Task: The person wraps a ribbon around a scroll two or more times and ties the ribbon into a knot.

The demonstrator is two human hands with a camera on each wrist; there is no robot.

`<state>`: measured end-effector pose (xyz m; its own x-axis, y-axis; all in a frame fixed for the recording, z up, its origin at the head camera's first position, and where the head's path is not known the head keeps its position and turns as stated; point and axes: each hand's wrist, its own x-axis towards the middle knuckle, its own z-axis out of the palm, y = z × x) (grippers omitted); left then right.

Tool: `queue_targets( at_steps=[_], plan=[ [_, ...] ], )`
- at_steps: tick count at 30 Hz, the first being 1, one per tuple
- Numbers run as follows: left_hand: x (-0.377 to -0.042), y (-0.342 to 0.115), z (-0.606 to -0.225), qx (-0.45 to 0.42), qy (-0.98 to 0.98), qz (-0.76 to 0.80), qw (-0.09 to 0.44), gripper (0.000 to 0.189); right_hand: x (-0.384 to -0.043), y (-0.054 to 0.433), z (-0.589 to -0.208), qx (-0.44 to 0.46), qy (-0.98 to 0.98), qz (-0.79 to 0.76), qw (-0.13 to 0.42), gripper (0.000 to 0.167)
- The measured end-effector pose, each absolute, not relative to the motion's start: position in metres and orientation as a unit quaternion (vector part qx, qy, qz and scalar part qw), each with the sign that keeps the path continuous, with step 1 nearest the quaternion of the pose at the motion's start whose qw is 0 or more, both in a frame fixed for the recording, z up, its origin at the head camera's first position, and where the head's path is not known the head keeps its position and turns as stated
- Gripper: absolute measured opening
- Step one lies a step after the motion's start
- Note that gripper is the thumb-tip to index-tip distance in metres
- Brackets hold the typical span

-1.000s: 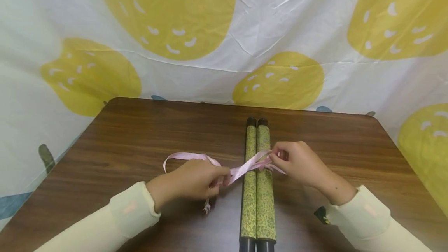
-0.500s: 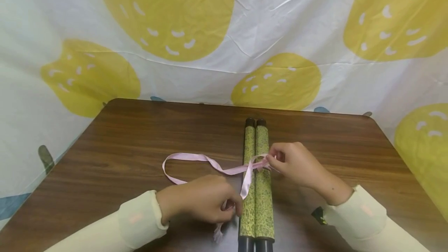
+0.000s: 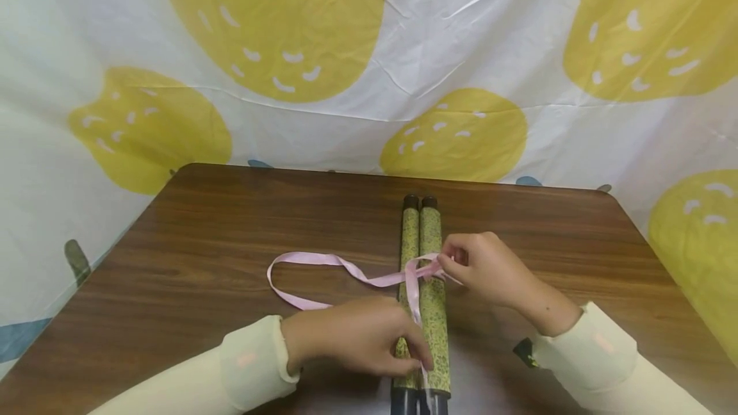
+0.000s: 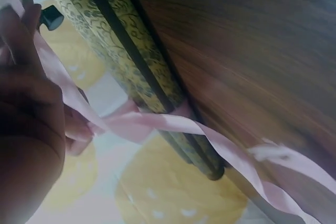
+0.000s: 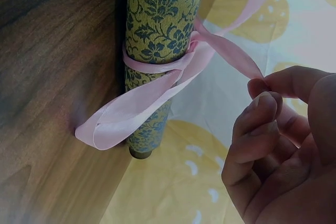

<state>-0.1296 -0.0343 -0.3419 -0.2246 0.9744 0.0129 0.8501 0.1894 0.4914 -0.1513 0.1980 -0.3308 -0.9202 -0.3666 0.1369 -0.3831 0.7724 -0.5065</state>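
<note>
Two slim rolls with yellow-green floral covering and black end knobs, like a hanging scroll, lie side by side, pointing away from me. A pink ribbon is looped around the roll in the right wrist view, and a long loop of it trails left over the table. My left hand, over the near part of the rolls, pinches one ribbon length, whose frayed tip shows beyond the fingers. Beside the wrapped spot, my right hand pinches another part of the ribbon between thumb and forefinger.
The rolls lie on a dark brown wooden table. Behind it hangs a white cloth with big yellow fruit prints. A small dark object shows by my right cuff.
My left hand has moved right and toward me, drawing its ribbon length from left of the rolls to along them. The right hand has stayed nearly still, pinching the ribbon.
</note>
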Motion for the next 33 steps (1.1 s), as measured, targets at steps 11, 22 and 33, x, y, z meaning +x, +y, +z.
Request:
queue_targets(
  at_steps=[11,22,33],
  plan=[
    [-0.123,-0.003,-0.341,0.586,0.792,0.133,0.104,0.015,-0.153,0.201,-0.325,0.22,-0.941,0.256,0.016,0.012],
    [-0.115,0.019,-0.355,0.576,0.81,0.053,0.096,0.02,-0.151,0.202,-0.326,0.225,-0.94,0.256,0.01,0.013],
    [-0.115,0.015,-0.353,0.577,0.805,0.089,0.099,0.02,-0.152,0.2,-0.327,0.227,-0.941,0.252,0.014,0.012]
  ],
)
